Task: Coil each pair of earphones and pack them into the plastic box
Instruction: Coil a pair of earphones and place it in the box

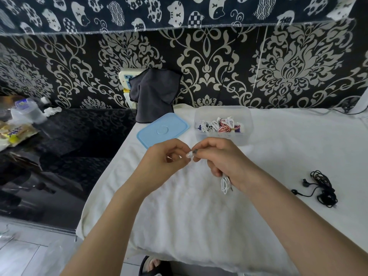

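My two hands meet above the middle of the white towel [179, 206]. My right hand [223, 162] grips a coiled pair of white earphones [225, 184], whose loops hang below the palm. My left hand [169, 158] pinches an earbud end of the same pair between the two hands. Just behind my hands stands the clear plastic box [247, 120], open, holding several coiled earphones in white, red and dark colours. A loose black pair of earphones [322, 188] lies tangled on the towel at the right.
The box's light blue lid [163, 130] lies flat to the left of the box. A dark grey cloth [155, 94] hangs over a wall socket behind it. Left of the towel is a glossy black tabletop [69, 140] with snack packets and a plastic jar [27, 110].
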`<state>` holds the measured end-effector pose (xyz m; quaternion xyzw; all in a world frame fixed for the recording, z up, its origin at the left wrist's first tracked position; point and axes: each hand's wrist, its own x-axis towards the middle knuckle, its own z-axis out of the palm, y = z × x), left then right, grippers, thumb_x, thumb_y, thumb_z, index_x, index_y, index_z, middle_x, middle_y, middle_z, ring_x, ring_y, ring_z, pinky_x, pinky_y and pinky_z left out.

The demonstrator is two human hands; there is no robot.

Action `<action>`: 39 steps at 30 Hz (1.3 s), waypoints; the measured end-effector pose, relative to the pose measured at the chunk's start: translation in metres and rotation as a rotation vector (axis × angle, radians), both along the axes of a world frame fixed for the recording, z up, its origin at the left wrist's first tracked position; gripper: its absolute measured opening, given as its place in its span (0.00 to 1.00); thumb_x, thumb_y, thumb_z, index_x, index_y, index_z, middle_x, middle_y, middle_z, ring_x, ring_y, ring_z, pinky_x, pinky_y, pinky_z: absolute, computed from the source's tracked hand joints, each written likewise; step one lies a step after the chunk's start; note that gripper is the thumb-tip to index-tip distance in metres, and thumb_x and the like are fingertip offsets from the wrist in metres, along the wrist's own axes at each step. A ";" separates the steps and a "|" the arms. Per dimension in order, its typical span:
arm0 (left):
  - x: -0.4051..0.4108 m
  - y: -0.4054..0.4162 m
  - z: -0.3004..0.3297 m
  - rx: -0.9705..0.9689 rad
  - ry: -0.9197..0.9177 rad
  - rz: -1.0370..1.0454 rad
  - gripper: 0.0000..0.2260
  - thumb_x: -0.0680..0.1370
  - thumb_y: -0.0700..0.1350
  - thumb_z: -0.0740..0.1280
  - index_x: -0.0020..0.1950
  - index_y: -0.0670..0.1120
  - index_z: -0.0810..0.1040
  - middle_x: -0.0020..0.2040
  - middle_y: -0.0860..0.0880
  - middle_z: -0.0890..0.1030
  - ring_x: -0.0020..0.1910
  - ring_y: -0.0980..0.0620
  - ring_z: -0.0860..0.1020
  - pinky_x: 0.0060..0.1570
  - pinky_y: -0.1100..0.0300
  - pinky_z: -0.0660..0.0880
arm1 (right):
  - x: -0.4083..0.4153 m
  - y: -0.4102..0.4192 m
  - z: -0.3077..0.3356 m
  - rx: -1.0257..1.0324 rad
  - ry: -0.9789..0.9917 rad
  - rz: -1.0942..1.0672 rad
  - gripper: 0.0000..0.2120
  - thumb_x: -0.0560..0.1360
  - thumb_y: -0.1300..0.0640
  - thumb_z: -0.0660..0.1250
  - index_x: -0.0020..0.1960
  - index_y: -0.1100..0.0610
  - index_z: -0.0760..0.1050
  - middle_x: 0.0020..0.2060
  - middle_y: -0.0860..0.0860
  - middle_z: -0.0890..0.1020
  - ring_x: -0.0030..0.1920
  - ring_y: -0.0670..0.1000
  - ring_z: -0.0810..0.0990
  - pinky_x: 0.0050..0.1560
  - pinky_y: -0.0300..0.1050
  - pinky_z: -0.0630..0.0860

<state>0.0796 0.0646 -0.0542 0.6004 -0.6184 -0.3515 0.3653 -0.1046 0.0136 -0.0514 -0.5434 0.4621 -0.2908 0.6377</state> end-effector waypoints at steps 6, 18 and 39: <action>0.013 -0.002 0.031 -0.083 -0.010 0.007 0.06 0.77 0.36 0.73 0.50 0.47 0.86 0.45 0.47 0.87 0.45 0.46 0.84 0.48 0.49 0.79 | 0.010 -0.003 0.013 0.074 -0.205 -0.006 0.06 0.76 0.63 0.70 0.52 0.63 0.81 0.37 0.53 0.83 0.22 0.46 0.62 0.22 0.38 0.59; 0.026 0.020 0.071 -0.135 0.033 -0.004 0.09 0.80 0.33 0.67 0.53 0.43 0.86 0.46 0.46 0.87 0.46 0.53 0.82 0.50 0.61 0.78 | 0.026 0.015 0.033 0.242 -0.445 0.045 0.03 0.78 0.63 0.69 0.51 0.58 0.80 0.41 0.53 0.83 0.23 0.43 0.59 0.22 0.34 0.59; 0.002 0.027 0.059 -0.159 0.107 0.052 0.07 0.82 0.38 0.67 0.51 0.45 0.85 0.44 0.53 0.86 0.43 0.55 0.82 0.47 0.64 0.78 | 0.014 0.023 0.028 0.373 -0.510 0.010 0.02 0.78 0.62 0.67 0.49 0.58 0.79 0.40 0.51 0.83 0.23 0.42 0.58 0.23 0.33 0.57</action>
